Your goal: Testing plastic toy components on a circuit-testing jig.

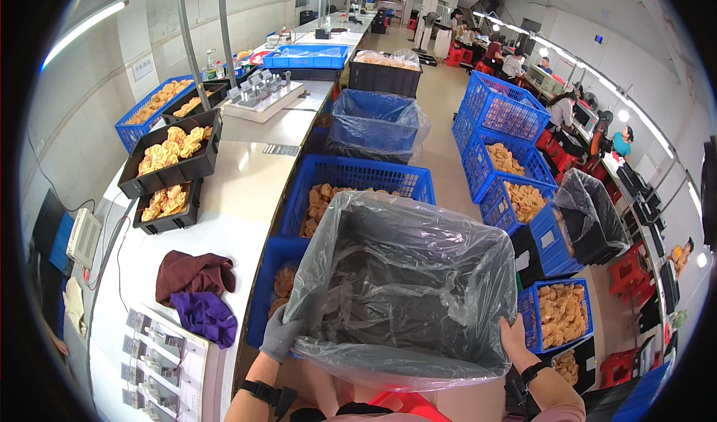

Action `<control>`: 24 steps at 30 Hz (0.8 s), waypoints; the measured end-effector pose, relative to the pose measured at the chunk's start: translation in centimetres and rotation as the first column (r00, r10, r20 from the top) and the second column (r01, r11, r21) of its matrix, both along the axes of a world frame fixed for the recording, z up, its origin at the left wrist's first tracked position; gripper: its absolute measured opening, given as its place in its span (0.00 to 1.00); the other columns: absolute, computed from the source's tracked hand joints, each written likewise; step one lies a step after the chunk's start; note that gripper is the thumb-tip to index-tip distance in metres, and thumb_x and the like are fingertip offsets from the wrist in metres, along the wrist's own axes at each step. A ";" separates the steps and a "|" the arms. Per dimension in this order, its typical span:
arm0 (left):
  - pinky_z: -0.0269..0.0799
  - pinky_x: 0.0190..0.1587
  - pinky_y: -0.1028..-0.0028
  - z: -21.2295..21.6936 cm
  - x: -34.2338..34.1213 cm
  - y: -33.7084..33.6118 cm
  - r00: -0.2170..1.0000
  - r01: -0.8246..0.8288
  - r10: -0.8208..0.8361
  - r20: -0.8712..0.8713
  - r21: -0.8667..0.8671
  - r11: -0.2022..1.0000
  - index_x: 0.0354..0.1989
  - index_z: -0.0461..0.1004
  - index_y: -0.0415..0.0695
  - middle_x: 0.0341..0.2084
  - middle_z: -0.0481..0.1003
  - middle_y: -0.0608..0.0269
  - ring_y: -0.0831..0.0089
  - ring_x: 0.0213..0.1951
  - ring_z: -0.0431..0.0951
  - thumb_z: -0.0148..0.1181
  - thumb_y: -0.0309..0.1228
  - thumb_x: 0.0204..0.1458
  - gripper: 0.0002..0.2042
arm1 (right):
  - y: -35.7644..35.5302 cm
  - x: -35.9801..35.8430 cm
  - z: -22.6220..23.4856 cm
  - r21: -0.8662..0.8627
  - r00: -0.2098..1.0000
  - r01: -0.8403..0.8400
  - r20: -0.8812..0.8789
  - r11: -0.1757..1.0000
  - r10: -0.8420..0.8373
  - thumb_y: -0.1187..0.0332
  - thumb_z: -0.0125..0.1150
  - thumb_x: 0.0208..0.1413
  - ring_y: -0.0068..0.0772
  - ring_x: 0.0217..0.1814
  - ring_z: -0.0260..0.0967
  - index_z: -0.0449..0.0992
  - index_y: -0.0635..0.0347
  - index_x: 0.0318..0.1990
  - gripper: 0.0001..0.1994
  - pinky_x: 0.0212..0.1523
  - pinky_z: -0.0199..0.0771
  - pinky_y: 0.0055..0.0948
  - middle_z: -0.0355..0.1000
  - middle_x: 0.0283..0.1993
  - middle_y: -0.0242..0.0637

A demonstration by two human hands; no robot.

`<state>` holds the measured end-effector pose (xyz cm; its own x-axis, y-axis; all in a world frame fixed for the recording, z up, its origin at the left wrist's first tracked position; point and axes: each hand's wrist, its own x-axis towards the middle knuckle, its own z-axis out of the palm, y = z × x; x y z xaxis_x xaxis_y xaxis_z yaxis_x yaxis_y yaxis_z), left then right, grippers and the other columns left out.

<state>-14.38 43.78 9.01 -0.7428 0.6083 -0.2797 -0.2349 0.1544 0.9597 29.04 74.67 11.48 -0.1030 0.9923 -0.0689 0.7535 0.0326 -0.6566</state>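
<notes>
A black crate lined with a clear plastic bag (407, 284) is right in front of me, its mouth facing me. Inside, only wrinkled plastic shows. My left hand (281, 335), in a grey glove, grips the crate's left side through the folded-over bag. On the opposite side my bare right hand (514, 337) is closed on the bag-covered edge. Fingers of both hands are partly hidden behind the plastic. Just beyond the lined crate stands a blue basket (418, 183) of tan moulded pieces, and another blue crate (258, 325) with such pieces peeks out at its left.
A white workbench (254, 190) runs along the left, bearing black trays (172, 157) of yellowish pieces, a maroon cloth (193, 274), a purple cloth (205, 319) and a test fixture (160, 366). Stacked blue baskets (504, 112) line the right. Red stools (626, 272) and seated people are farther right.
</notes>
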 end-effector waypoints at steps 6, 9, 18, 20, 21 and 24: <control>0.70 0.50 0.73 -0.2 -0.1 -0.1 1.000 0.017 -0.017 -0.010 0.005 1.000 0.57 0.66 0.33 0.46 0.74 0.55 0.70 0.46 0.74 0.63 0.25 0.43 0.28 | -0.2 -0.1 0.4 -0.009 0.999 -0.023 -0.027 1.000 0.023 0.64 0.57 0.56 0.59 0.58 0.65 0.60 0.72 0.57 0.26 0.58 0.63 0.40 0.68 0.54 0.61; 0.70 0.50 0.73 0.0 -0.1 0.0 1.000 0.028 -0.028 -0.001 0.013 1.000 0.56 0.66 0.33 0.46 0.74 0.55 0.70 0.46 0.74 0.63 0.26 0.43 0.28 | 0.3 0.6 -1.2 0.078 1.000 0.005 0.026 0.997 -0.007 0.63 0.57 0.56 0.59 0.57 0.66 0.61 0.72 0.56 0.26 0.57 0.63 0.41 0.68 0.53 0.61; 0.70 0.50 0.73 -0.6 -0.3 0.0 1.000 0.019 -0.019 -0.007 0.008 1.000 0.57 0.66 0.33 0.46 0.74 0.56 0.70 0.46 0.74 0.64 0.26 0.43 0.29 | 0.2 0.6 -0.7 0.043 0.999 -0.024 -0.047 0.999 0.026 0.62 0.57 0.56 0.60 0.56 0.66 0.62 0.71 0.55 0.25 0.56 0.64 0.42 0.69 0.51 0.62; 0.70 0.50 0.73 0.0 -0.1 -0.2 1.000 0.021 -0.021 -0.012 -0.009 1.000 0.57 0.66 0.33 0.46 0.75 0.56 0.70 0.46 0.74 0.64 0.26 0.43 0.29 | -0.2 0.0 0.1 0.033 0.999 -0.018 -0.032 0.999 0.019 0.63 0.57 0.56 0.60 0.55 0.66 0.63 0.70 0.54 0.24 0.55 0.64 0.42 0.69 0.51 0.61; 0.70 0.50 0.73 0.4 0.0 -0.2 1.000 0.020 -0.020 -0.016 -0.026 0.999 0.57 0.66 0.33 0.46 0.75 0.56 0.70 0.46 0.74 0.64 0.26 0.43 0.29 | -0.5 -0.3 0.6 0.023 1.000 -0.013 -0.015 1.000 0.014 0.63 0.57 0.56 0.60 0.55 0.67 0.63 0.70 0.53 0.23 0.55 0.65 0.42 0.70 0.50 0.60; 0.70 0.50 0.74 0.2 0.0 0.0 1.000 0.021 -0.021 0.005 0.023 1.000 0.57 0.66 0.32 0.46 0.75 0.56 0.70 0.46 0.75 0.64 0.26 0.43 0.29 | -0.1 0.1 0.0 0.053 1.000 -0.013 -0.017 0.999 0.014 0.63 0.57 0.55 0.59 0.53 0.68 0.64 0.69 0.52 0.22 0.54 0.65 0.42 0.70 0.48 0.59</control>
